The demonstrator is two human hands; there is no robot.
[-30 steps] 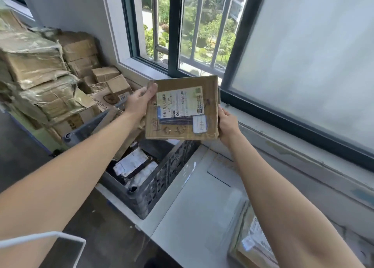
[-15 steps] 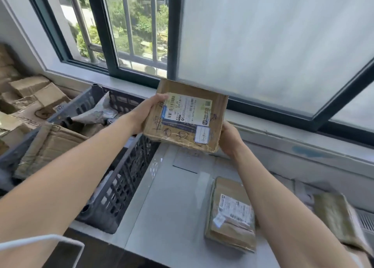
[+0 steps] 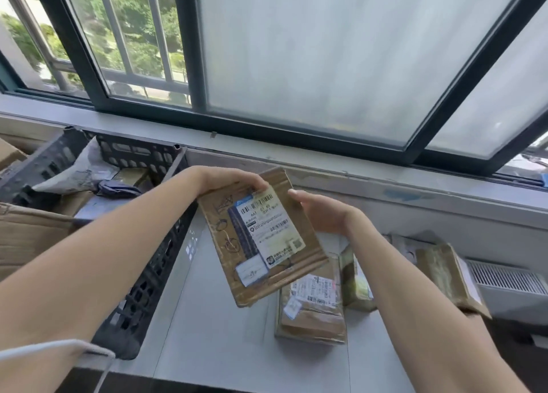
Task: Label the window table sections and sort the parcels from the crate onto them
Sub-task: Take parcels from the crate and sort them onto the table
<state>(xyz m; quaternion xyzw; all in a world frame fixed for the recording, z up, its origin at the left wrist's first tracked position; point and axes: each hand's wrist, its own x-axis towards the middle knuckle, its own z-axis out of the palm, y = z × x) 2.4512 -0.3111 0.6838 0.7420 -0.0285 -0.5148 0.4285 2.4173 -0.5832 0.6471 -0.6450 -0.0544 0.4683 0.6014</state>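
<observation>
Right now my left hand [image 3: 234, 182] grips the top edge of the flat brown cardboard parcel with the white shipping label [image 3: 261, 238], fingers curled over it. The parcel hangs tilted in the middle of the frame, above the pale grey counter [image 3: 213, 318] and clear of it. My right hand [image 3: 323, 214] is open with its fingers straight, just beside the parcel's right edge. Whether the palm touches the cardboard I cannot tell.

The dark grey plastic lattice crate [image 3: 157, 274] stands at the left of the frame with more packages inside. Below and right of centre a taped brown parcel [image 3: 311, 312] lies flat on the counter. Two more brown packets [image 3: 444, 277] lie further toward the right edge.

I judge the step in hand to be reading the label and choosing a section. An edge grip lets a flat parcel swing, so I would slide my right hand underneath before moving it. I would then lay it flat, label up and square to its pile. I can make out no section markings from here, so I would check the spot first.
</observation>
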